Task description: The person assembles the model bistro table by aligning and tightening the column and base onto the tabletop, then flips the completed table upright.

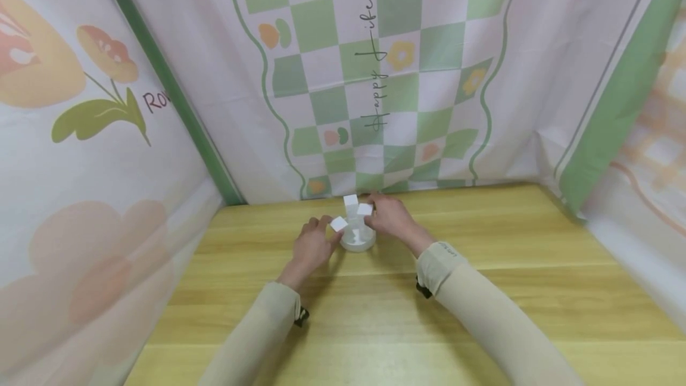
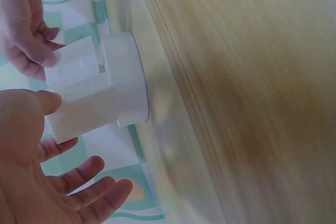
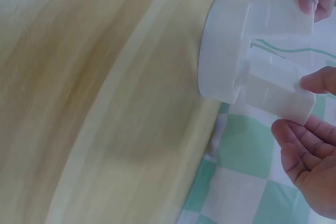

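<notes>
A white round base (image 1: 358, 244) stands on the table with three upright white blocks on it. My left hand (image 1: 312, 247) pinches the left block (image 1: 339, 224) near its top, thumb on one side and a finger on the other; its other fingers spread free in the left wrist view. On the opposite side, my right hand (image 1: 393, 215) pinches the right block (image 1: 365, 209) between thumb and fingers, also seen in the right wrist view. Between and behind these two rises the back block (image 1: 351, 201), which neither hand visibly holds. How the blocks join the base is partly hidden.
The wood-grain table (image 1: 354, 326) spreads around the base and toward me. Close behind hangs a green-and-white checked curtain (image 1: 375, 76), along the table's back edge. A flowered curtain (image 1: 80, 183) stands at the left, and another cloth (image 1: 638, 195) at the right.
</notes>
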Demonstrator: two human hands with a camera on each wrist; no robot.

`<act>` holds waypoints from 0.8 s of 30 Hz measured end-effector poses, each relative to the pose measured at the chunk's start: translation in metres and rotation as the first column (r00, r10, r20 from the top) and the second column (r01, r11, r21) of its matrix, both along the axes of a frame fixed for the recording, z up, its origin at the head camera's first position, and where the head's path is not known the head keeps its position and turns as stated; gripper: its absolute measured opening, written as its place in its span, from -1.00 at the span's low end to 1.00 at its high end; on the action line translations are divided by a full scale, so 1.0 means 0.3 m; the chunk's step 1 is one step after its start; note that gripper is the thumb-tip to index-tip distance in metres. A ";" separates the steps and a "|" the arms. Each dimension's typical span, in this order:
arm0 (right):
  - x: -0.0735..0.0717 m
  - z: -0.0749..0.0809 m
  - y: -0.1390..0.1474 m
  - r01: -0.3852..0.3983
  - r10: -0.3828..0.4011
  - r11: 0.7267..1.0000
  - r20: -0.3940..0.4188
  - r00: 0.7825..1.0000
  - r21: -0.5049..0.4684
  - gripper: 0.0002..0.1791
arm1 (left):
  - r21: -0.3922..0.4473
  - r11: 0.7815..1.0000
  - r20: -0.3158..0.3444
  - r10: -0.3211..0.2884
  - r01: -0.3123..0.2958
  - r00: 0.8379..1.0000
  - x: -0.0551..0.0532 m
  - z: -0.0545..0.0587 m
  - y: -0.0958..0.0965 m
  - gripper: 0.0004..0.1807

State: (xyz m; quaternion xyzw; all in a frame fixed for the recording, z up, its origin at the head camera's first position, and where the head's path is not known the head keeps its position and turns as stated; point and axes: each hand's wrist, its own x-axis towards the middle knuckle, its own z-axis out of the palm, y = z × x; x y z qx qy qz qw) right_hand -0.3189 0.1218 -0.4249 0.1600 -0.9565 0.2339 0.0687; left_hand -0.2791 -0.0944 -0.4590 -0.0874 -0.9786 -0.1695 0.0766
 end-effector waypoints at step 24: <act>0.028 0.013 0.032 -0.029 0.029 0.993 -0.002 1.000 0.116 -0.53 | 0.011 1.000 -0.006 -0.001 0.001 1.000 0.007 0.002 -0.002 -0.41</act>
